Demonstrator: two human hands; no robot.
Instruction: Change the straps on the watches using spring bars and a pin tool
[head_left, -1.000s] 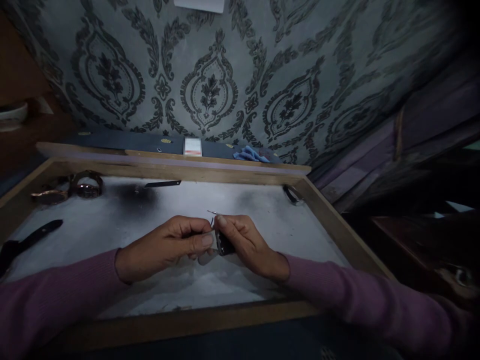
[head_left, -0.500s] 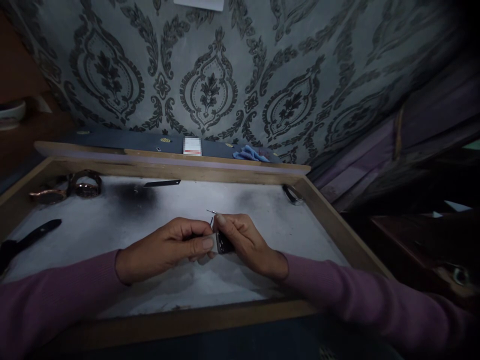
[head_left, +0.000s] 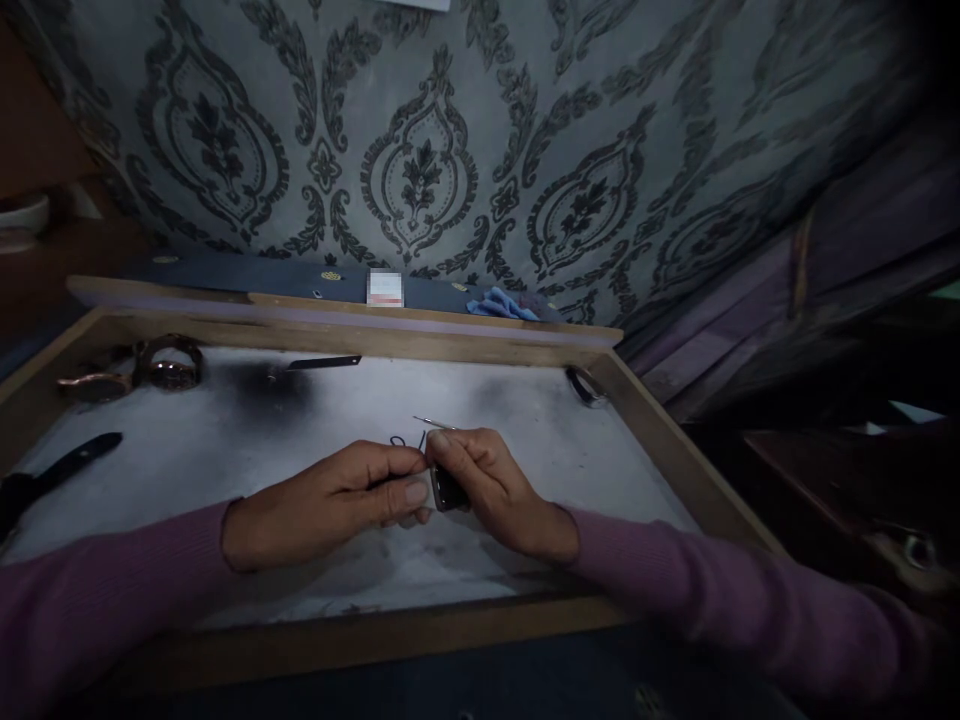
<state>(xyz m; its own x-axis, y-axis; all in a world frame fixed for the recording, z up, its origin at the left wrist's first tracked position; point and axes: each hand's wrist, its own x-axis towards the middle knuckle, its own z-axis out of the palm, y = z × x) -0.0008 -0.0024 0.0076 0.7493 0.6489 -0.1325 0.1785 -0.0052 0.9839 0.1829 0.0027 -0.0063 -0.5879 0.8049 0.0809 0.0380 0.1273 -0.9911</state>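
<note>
My left hand (head_left: 337, 500) is closed, its thumb and fingers pinching a small rectangular watch case (head_left: 448, 490) with a grey edge and a glossy black face. My right hand (head_left: 495, 485) curls around the case's other side, covering part of it. A thin metal tool (head_left: 431, 422) juts out to the left above my right thumb; its other end is hidden. Just behind the fingertips shows a thin dark loop (head_left: 397, 440), and whether it joins the case I cannot tell. Both hands are over the white surface of a wooden-rimmed tray (head_left: 420, 335).
Inside the tray lie a bracelet watch (head_left: 174, 365), a rose-gold watch (head_left: 97, 385), a black strap (head_left: 67, 465), a dark flat blade (head_left: 324, 362) and another strap-like watch (head_left: 585, 386). Behind its rim are a small white box (head_left: 385, 287) and a blue cloth (head_left: 501, 303).
My left hand has shifted slightly left. More of the thin metal tool shows above my right thumb, and the dark loop has come into view behind the fingers.
</note>
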